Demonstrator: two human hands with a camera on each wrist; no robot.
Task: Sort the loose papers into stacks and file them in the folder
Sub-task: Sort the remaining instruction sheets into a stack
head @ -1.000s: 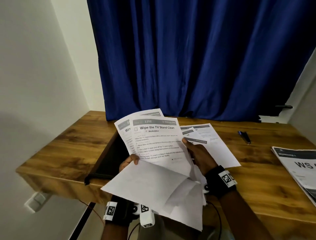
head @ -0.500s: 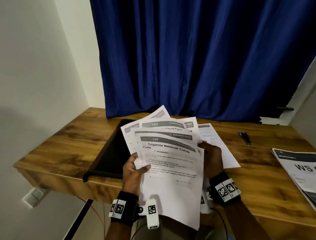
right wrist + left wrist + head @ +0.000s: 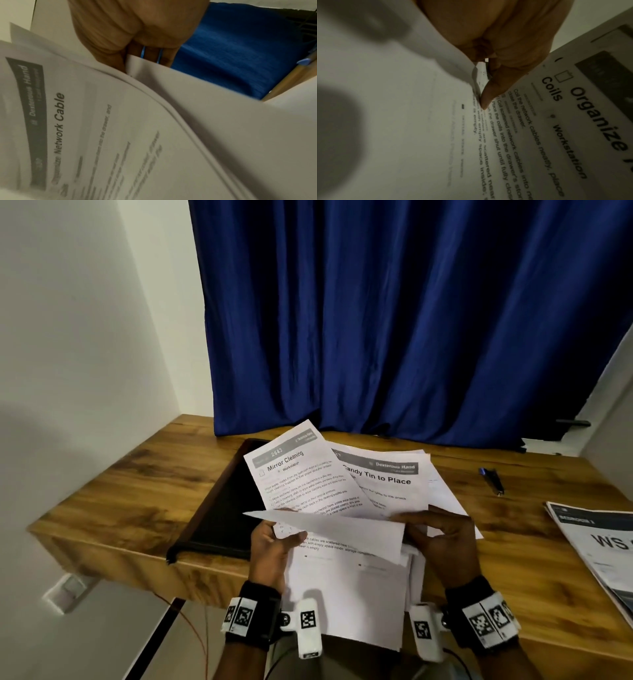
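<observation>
Both hands hold a fanned bundle of printed papers over the table's front edge. My left hand (image 3: 277,537) grips the bundle's left side, and its thumb (image 3: 488,97) presses on the "Organize Network Cable Coils" sheet (image 3: 573,121). My right hand (image 3: 424,529) pinches the right edge, where one front sheet (image 3: 335,529) is bent forward and down. Behind it stand a "Mirror Cleaning" sheet (image 3: 301,474) and a "Candy Tin to Place" sheet (image 3: 387,484). The black folder (image 3: 222,508) lies flat on the table to the left, partly hidden by the papers.
A wooden table (image 3: 120,501) stands against a blue curtain (image 3: 394,337). A pen (image 3: 493,481) lies at the back right. Another paper stack (image 3: 599,553) sits at the right edge. A loose sheet (image 3: 448,498) lies on the table behind the bundle.
The front "Organize Network Cable Coils" sheet has folded forward and down, uncovering the "Mirror Cleaning" and "Candy Tin" sheets. My right hand has shifted to the bundle's right front edge.
</observation>
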